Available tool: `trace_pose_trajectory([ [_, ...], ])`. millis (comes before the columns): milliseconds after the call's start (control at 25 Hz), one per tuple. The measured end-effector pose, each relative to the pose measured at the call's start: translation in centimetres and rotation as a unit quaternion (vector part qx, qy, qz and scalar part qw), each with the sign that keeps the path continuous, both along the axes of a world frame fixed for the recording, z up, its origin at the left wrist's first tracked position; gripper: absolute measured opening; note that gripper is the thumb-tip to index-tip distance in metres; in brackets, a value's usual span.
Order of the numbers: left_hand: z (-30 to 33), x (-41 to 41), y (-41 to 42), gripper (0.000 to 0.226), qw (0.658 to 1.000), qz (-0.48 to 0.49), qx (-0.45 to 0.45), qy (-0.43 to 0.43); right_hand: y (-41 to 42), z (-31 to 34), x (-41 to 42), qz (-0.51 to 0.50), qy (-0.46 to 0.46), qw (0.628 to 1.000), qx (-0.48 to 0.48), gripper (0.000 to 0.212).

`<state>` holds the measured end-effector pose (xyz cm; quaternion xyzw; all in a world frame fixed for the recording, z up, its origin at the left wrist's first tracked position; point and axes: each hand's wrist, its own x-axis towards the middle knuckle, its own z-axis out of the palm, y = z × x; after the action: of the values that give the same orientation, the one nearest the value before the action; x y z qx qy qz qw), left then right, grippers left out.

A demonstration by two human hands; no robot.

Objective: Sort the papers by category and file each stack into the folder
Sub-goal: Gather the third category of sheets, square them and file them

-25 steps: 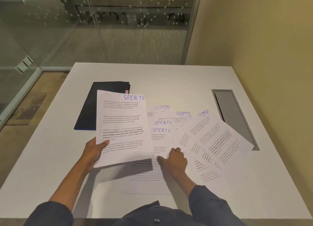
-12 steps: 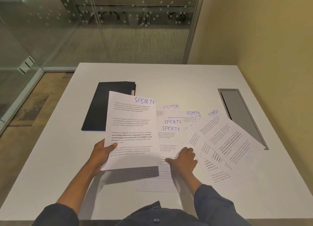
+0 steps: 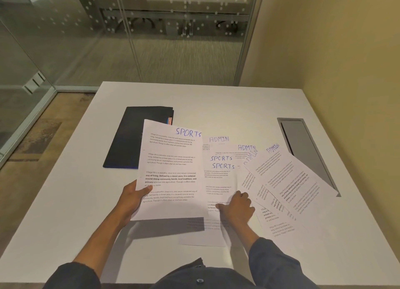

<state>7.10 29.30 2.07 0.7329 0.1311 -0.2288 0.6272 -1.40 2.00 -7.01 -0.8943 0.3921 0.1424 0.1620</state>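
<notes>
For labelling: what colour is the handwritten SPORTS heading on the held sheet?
Blue ink, on the SPORTS sheet; head view.

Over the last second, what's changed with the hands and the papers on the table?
Little has changed. The right hand slid slightly to the right across the spread papers, from the lower SPORTS sheet toward its border with the ADMIN sheets, its fingers staying pressed on the paper. The left hand kept holding up the SPORTS sheet. The black folder stayed closed on the table, and no paper visibly shifted.
</notes>
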Motion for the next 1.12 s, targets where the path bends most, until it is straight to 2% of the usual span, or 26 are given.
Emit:
trace_pose_trajectory([
  [200,-0.1,-0.1,-0.6,0.027,1.000,-0.001,-0.007,0.003,-1.2,0.4,-0.3,-0.029,-0.024,0.998,0.046,0.062],
  [320,-0.2,-0.1,-0.9,0.029,1.000,0.001,-0.011,0.003,-2.2,1.0,-1.1,-0.027,-0.122,0.984,0.128,0.035],
  [480,-0.1,-0.1,-1.5,0.030,1.000,0.013,-0.011,-0.002,-3.9,2.5,-2.4,-0.036,-0.274,0.941,0.195,0.018],
  [720,-0.1,-0.1,-3.3,0.033,0.999,0.034,-0.007,-0.013,-10.2,6.4,-3.2,-0.148,-0.416,0.853,0.278,0.013],
  [880,-0.6,-0.4,-5.4,0.032,1.000,0.028,-0.006,-0.006,-15.0,8.7,-3.1,-0.220,-0.439,0.797,0.353,0.023],
  [1120,-0.5,-2.3,-12.1,0.034,0.999,-0.016,-0.045,0.009,-15.7,10.2,-1.4,-0.199,-0.405,0.792,0.411,0.012],
])
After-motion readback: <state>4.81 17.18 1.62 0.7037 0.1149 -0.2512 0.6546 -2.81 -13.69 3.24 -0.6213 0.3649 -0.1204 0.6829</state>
